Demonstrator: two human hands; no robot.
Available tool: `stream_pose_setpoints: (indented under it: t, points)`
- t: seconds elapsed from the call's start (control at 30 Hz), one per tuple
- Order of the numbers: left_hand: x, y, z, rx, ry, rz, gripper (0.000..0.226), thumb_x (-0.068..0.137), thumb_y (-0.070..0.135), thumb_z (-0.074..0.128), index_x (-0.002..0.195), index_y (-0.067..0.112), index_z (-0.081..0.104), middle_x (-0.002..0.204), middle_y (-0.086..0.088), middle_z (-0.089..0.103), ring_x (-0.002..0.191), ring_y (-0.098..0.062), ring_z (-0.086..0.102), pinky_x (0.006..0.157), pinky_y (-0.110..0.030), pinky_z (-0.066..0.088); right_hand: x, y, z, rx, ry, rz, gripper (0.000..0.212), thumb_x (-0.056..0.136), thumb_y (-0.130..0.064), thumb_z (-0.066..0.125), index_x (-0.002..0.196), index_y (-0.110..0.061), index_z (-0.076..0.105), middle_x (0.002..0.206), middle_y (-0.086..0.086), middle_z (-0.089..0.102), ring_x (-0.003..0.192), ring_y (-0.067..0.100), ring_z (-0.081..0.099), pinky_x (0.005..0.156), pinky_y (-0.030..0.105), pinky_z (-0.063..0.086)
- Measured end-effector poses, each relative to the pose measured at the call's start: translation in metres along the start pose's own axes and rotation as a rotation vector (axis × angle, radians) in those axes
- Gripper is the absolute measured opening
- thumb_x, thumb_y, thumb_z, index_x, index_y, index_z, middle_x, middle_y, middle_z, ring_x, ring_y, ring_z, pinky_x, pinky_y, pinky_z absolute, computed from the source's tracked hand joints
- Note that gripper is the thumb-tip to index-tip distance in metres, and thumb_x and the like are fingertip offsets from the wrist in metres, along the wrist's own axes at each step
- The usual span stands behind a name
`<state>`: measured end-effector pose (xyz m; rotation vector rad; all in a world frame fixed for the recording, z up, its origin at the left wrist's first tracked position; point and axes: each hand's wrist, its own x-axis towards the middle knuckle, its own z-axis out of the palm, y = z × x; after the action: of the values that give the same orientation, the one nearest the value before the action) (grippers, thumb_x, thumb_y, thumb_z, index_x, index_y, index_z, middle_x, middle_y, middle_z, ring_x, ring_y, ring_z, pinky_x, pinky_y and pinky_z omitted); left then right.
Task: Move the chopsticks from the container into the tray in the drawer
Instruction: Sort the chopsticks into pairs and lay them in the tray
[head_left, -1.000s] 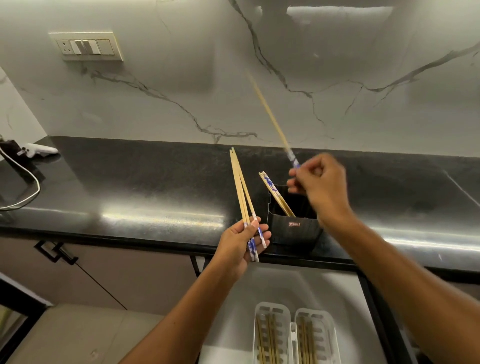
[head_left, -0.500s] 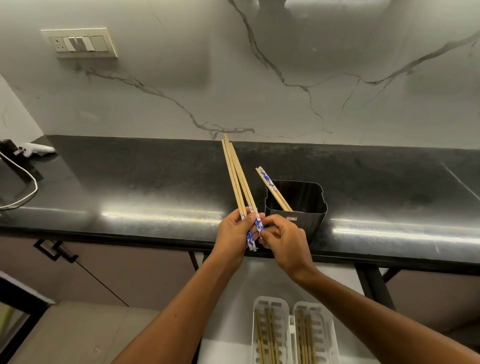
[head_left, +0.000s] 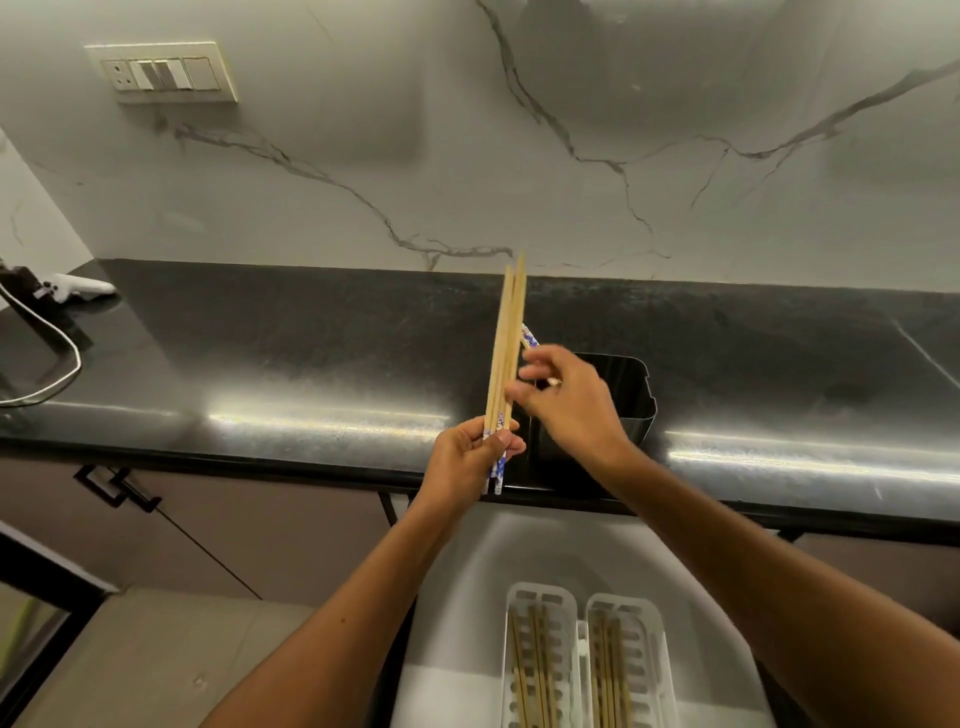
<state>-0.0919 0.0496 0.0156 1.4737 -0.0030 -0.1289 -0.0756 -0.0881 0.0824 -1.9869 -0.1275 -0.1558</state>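
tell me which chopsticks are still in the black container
The pair poking out behind the right hand, blue patterned ends up. The left hand grips the bundle; the others lie in the white tray.

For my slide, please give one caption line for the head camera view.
Left hand holds a bundle of chopsticks while right hand reaches at the black container.

Left hand (head_left: 470, 457) was curled around a bundle, thumb in front. Right hand (head_left: 569, 400) was blurred beside it, fingers loosely bent; contact undetermined.
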Motion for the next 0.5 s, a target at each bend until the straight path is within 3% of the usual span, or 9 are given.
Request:
stream_pose_setpoints:
  t: [0.13, 0.23, 0.37, 0.5]
  points:
    - [0.003, -0.004, -0.005, 0.090, -0.067, 0.003, 0.020, 0.094, 0.015, 0.057, 0.088, 0.025, 0.074, 0.090, -0.005, 0.076, 0.096, -0.019, 0.071, 0.095, -0.040, 0.050, 0.022, -0.020, -0.002, 0.086, -0.212, -0.002, 0.022, 0.088, -0.026, 0.065, 0.105, -0.014, 0.058, 0.085, 0.006, 0.072, 0.065, 0.012, 0.067, 0.059, 0.018, 0.056]
    - [0.012, -0.006, -0.009, 0.160, -0.048, -0.001, 0.019, 0.095, 0.014, 0.056, 0.091, 0.026, 0.071, 0.091, -0.001, 0.076, 0.097, -0.015, 0.070, 0.097, -0.041, 0.050, 0.025, -0.021, 0.009, -0.032, -0.180, -0.077, 0.017, 0.091, -0.026, 0.060, 0.100, -0.011, 0.059, 0.083, 0.008, 0.072, 0.064, 0.018, 0.068, 0.066, 0.025, 0.059]
    - [0.029, -0.007, -0.017, 0.291, -0.039, -0.018, 0.018, 0.096, 0.016, 0.054, 0.091, 0.028, 0.066, 0.092, 0.006, 0.074, 0.094, -0.005, 0.069, 0.095, -0.031, 0.051, 0.027, -0.016, 0.024, -0.051, -0.120, -0.106, 0.020, 0.093, -0.022, 0.059, 0.102, -0.004, 0.060, 0.087, 0.013, 0.071, 0.057, 0.012, 0.062, 0.066, 0.030, 0.060]
    - [0.040, -0.009, -0.026, 0.379, -0.055, -0.001, 0.017, 0.096, 0.015, 0.054, 0.092, 0.023, 0.069, 0.092, 0.005, 0.073, 0.093, -0.007, 0.068, 0.086, -0.024, 0.051, 0.034, -0.011, 0.027, 0.008, -0.161, -0.100, 0.018, 0.092, -0.018, 0.059, 0.105, -0.005, 0.063, 0.092, 0.011, 0.071, 0.058, 0.005, 0.060, 0.064, 0.023, 0.058]
